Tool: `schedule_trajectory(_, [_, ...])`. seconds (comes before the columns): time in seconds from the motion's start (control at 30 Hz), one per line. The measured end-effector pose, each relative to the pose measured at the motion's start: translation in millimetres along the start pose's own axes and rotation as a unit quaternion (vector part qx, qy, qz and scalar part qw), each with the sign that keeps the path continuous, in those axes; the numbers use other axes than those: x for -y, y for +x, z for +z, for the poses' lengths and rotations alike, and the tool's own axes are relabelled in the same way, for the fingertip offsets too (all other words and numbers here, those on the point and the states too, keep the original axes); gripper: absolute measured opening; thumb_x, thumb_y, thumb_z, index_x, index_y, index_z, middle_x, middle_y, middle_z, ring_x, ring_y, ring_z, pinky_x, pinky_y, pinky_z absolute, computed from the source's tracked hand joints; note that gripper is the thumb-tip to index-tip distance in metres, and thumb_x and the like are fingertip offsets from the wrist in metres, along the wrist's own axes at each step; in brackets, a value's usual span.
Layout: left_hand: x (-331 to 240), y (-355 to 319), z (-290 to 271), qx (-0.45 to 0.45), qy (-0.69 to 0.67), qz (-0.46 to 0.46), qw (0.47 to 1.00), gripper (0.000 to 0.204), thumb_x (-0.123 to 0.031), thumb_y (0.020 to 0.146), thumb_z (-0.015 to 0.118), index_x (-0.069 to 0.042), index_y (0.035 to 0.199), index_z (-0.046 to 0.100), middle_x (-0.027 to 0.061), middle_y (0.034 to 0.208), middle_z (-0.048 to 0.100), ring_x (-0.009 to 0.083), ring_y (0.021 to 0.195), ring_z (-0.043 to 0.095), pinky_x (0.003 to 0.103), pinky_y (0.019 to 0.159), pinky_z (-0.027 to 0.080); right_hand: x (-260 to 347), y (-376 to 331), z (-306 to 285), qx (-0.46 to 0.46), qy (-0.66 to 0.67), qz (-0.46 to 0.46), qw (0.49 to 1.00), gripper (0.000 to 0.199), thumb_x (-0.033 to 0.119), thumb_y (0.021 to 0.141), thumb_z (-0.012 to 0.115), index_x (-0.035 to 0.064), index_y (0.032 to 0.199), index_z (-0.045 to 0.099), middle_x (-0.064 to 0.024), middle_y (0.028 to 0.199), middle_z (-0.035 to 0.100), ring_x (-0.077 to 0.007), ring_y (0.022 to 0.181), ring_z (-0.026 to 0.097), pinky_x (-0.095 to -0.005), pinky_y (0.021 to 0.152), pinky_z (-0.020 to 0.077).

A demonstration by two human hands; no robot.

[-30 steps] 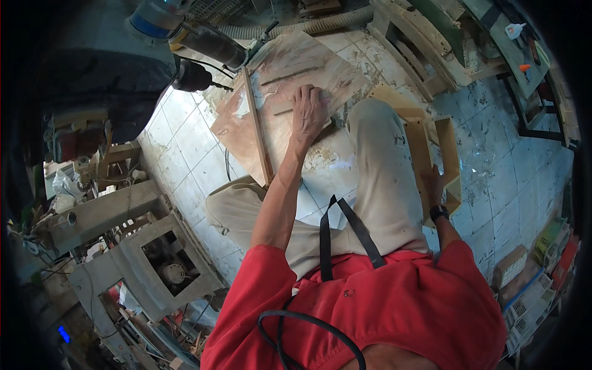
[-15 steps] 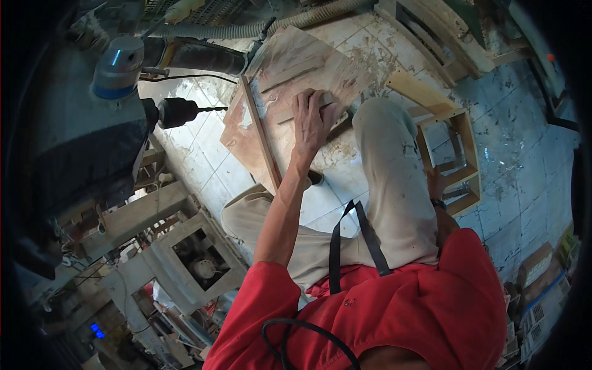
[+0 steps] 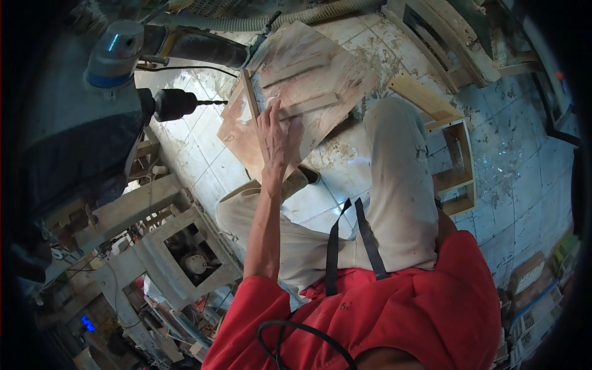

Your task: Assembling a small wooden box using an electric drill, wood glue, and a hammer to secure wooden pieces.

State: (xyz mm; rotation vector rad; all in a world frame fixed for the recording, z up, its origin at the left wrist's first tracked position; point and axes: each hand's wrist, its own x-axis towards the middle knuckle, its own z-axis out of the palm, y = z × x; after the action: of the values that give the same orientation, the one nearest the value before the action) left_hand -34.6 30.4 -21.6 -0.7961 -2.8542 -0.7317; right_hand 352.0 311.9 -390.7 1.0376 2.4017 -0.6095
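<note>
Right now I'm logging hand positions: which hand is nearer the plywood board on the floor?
Left. The left hand lies flat on the plywood board, fingers spread over a thin wooden strip. The right hand is out of view, so its position can't be told.

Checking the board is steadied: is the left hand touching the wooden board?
Touching: the head view shows the left hand pressed flat on the wooden board.

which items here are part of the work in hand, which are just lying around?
In hand:
left hand
plywood board
wooden strips
drill

Lying about:
open wooden frame
dust hose
wooden stand with a motor
</note>
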Motion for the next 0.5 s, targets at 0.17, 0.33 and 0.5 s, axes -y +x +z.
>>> schedule_trajectory(0.17, [-12.1,14.2,2.4,0.010,0.037,0.092,0.995,0.048,-0.025,0.077,0.071,-0.009,0.119,0.056,0.0121,0.109,0.054,0.0298,0.103,0.049,0.040,0.091,0.037,12.8,4.3,-30.9,-0.006,0.045,-0.014,0.999,0.030,0.020,0.087,0.056,-0.0006,0.109,0.057,-0.0237,0.085,0.064,-0.0402,0.080,0.063,-0.0508,0.066,0.0516])
schedule_trajectory(0.33, [-8.3,8.1,14.2,-0.063,0.010,0.075,0.995,0.032,-0.021,0.078,0.069,-0.008,0.107,0.060,0.0104,0.101,0.054,0.0292,0.101,0.049,0.040,0.088,0.037,56.3,12.1,-160.9,-0.196,0.120,-0.159,0.960,0.043,0.023,0.085,0.059,0.0010,0.121,0.053,-0.0214,0.091,0.065,-0.0399,0.084,0.063,-0.0458,0.075,0.0511])
schedule_trajectory(0.5, [-3.3,5.3,17.5,-0.094,0.029,0.100,0.990,0.028,-0.020,0.079,0.067,-0.009,0.102,0.059,0.0101,0.101,0.053,0.0292,0.100,0.048,0.041,0.089,0.036,106.5,6.8,-305.8,-0.194,0.248,-0.159,0.936,0.047,0.014,0.082,0.058,0.0020,0.127,0.051,-0.0195,0.106,0.065,-0.0330,0.095,0.064,-0.0380,0.082,0.0503])
